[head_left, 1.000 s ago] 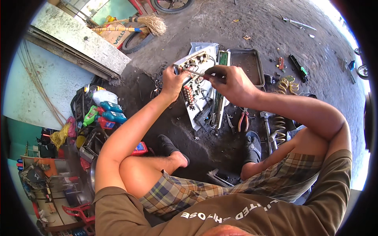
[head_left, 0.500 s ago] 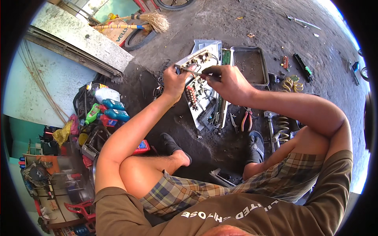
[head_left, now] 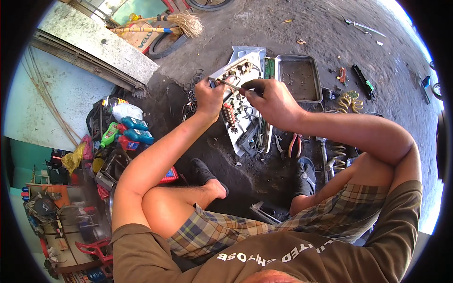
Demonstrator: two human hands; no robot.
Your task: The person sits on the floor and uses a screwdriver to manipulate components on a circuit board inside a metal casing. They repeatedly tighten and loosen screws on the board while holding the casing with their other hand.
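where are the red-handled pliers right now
In the head view, right of centre, the red-handled pliers lie on the ground, right of the white panel and just beyond the right shoe.

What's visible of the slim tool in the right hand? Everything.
The slim tool has a thin, straight, metallic-looking shaft; its rear end is mostly hidden in the right hand, which grips it. It slants up and leftward in the picture, pointing toward the component-covered board near the left hand. Tip shape and contact with the board are too small to tell.
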